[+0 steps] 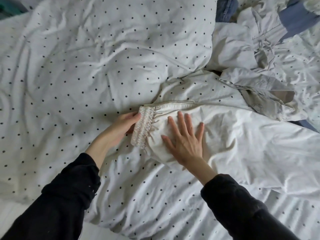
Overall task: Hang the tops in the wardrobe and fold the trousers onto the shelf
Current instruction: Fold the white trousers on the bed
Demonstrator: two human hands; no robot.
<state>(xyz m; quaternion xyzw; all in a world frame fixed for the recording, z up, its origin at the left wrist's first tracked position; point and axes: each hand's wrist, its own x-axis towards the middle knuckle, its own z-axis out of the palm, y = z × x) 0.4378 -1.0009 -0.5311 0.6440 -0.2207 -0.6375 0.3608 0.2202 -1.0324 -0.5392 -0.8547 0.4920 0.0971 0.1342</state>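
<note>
White trousers (233,135) lie spread on the bed, stretching from the middle to the right. Their gathered elastic waistband (143,127) points left. My left hand (121,127) pinches that waistband at its upper end, thumb on top. My right hand (185,137) lies flat with spread fingers on the fabric just right of the waistband. Both arms wear black sleeves.
A white duvet with black dots (86,58) covers the bed. A pile of pale garments (259,66) sits at the upper right, with blue denim (226,9) and a blue piece (297,19) behind it. Something teal (7,7) shows at the top left corner.
</note>
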